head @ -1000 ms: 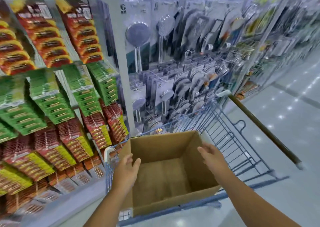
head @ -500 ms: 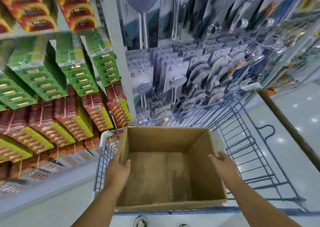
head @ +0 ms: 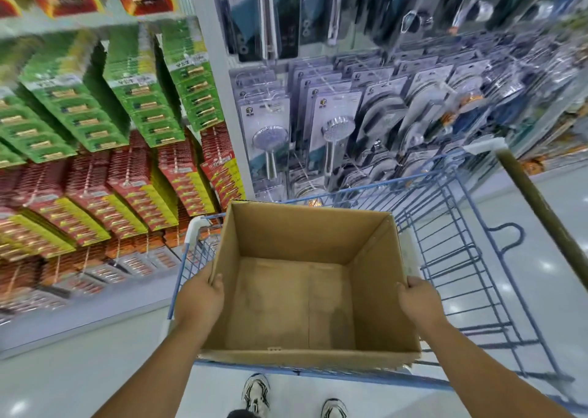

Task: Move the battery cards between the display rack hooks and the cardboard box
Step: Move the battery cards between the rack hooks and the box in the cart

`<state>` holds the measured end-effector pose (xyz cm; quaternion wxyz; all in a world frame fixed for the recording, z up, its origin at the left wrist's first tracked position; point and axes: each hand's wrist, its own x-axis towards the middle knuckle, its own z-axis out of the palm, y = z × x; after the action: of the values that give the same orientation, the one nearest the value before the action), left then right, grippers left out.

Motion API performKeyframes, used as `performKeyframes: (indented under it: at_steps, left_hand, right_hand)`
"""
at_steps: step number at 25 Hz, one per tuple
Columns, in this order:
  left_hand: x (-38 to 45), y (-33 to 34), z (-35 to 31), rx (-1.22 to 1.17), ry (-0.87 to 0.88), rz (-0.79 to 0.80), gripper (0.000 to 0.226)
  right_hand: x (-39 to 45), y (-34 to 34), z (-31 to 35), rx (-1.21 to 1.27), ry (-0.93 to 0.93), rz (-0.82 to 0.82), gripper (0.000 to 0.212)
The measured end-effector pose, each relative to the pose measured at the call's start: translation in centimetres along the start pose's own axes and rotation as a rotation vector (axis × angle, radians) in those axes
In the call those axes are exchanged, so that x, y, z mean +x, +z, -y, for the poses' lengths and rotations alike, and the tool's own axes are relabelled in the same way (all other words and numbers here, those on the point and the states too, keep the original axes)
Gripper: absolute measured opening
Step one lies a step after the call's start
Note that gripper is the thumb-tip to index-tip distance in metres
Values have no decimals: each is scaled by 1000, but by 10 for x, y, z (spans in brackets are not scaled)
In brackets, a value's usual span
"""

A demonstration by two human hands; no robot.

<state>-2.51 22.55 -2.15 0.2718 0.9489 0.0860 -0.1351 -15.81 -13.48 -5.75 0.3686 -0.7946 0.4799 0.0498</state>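
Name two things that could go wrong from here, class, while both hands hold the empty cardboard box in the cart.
1. The left hand and right hand grip only the top edges of the cardboard box; once loaded, those walls may buckle.
2. The box sits at the near end of the blue cart, so it might tip or slide off.

One cardboard box [head: 305, 293] in front of me, inside bare, zero cards in it. One blue wire cart [head: 451, 242] with one brown handle bar [head: 537, 207]. My two hands: left hand [head: 199, 300], right hand [head: 416, 300], one per box side. Two shoes [head: 256, 393] below. Battery cards on rack: green battery cards [head: 140, 99] in about four hanging stacks, red-and-yellow battery cards [head: 133, 191] in about five; single cards too blurred to count. Two shower-head packs [head: 270, 137] clear up front, more behind uncountable
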Motion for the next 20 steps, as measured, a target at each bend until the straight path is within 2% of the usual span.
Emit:
performKeyframes:
  at_steps: [5, 12, 16, 20]
  left_hand:
    - [-34, -58, -24, -29, -15, -61, 45]
    - [-115, -168, -38, -192, -49, -268, 41]
    - [-167, -227, -9, -253, -93, -478, 35]
    - [-230, -279, 47, -298, -222, -603, 33]
  right_hand:
    - [-35, -67, 48, 2, -201, -7, 38]
    - [-91, -159, 141, 42, -478, 49, 25]
    - [-135, -170, 204, 54, -656, 45, 26]
    - [-195, -141, 247, 46, -813, 119, 27]
